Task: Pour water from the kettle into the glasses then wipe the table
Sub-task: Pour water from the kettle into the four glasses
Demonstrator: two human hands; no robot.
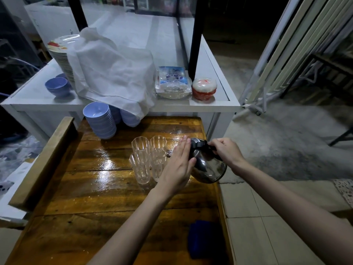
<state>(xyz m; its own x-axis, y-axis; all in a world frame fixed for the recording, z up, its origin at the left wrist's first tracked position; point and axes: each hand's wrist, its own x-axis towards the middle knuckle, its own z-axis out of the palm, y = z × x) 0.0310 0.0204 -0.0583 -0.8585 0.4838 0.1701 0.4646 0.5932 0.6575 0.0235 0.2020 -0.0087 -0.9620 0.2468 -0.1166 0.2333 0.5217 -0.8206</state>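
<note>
A steel kettle [209, 168] with a black lid and handle stands near the right edge of the glossy wooden table [91, 188]. My right hand [225, 150] grips its black handle. My left hand [178, 165] lies flat against the kettle's left side, fingers straight and together. Several clear ribbed glasses [142, 161] stand in a tight cluster just left of the kettle, partly hidden by my left hand. A dark blue cloth [203, 239] lies folded on the table's near right corner.
Stacks of blue bowls [100, 121] stand at the table's far end. Behind is a white counter [219, 96] with a plate stack, a white cloth, packets and a red-and-white container. A wooden rail [44, 161] borders the table's left; the floor drops off on the right.
</note>
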